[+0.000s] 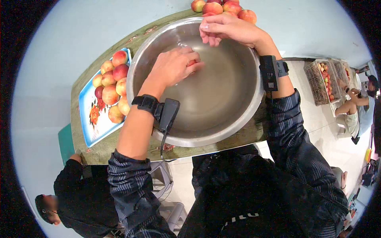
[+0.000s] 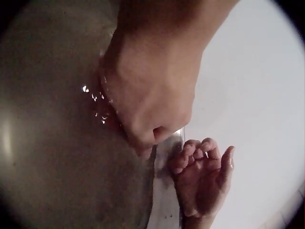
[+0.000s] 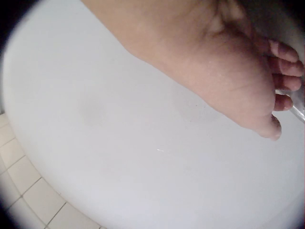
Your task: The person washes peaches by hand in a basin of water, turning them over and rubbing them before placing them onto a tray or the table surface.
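My left hand (image 1: 171,66) is down at the water in a wide steel basin (image 1: 136,75), its fingers curled round a red peach (image 1: 191,62). Most of that peach is hidden by the fingers. In the left wrist view, bright glints of water lie beside the left hand (image 2: 147,95). Above the basin's far right side hangs my right hand (image 1: 230,29), holding nothing, its fingers loosely bent. The right wrist view shows the same right hand (image 3: 228,71) against the pale wall, fingers apart.
A blue-rimmed tray (image 1: 88,135) with several peaches (image 1: 110,95) stands left of the basin. More peaches (image 1: 214,8) lie behind it on the wooden table (image 1: 99,152). A seated person (image 1: 85,194) is at lower left; another sits far right near fruit crates (image 1: 315,85).
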The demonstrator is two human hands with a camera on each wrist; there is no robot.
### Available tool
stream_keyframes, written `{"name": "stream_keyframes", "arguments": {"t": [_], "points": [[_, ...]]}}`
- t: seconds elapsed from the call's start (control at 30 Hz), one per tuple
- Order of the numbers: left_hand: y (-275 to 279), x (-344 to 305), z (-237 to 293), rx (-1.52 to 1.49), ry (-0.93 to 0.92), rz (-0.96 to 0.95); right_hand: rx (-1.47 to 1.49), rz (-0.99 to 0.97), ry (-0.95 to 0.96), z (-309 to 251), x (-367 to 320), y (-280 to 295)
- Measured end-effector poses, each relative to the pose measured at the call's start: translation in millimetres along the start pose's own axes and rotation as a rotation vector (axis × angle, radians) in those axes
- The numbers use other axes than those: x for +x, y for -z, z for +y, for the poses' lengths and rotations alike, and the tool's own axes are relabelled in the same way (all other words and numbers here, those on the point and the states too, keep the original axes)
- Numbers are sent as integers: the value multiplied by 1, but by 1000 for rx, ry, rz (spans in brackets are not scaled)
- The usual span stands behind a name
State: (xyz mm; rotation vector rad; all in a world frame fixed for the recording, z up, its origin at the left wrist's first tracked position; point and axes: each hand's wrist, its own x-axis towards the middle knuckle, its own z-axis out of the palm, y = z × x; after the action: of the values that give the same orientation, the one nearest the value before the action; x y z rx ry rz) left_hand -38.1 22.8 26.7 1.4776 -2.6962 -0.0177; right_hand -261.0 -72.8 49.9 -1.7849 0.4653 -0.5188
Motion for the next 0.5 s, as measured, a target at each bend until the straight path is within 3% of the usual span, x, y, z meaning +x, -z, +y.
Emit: {"name": "stream_keyframes", "arguments": {"t": [0.1, 0.3, 0.5], "points": [[-4, -1, -2, -149, -5, 188, 7, 6, 3, 2, -1, 0], [-1, -1, 2, -199, 117, 1, -13, -7, 3, 4, 1, 1], [3, 1, 1, -165, 171, -30, -8, -21, 0, 3, 0, 2]]}}
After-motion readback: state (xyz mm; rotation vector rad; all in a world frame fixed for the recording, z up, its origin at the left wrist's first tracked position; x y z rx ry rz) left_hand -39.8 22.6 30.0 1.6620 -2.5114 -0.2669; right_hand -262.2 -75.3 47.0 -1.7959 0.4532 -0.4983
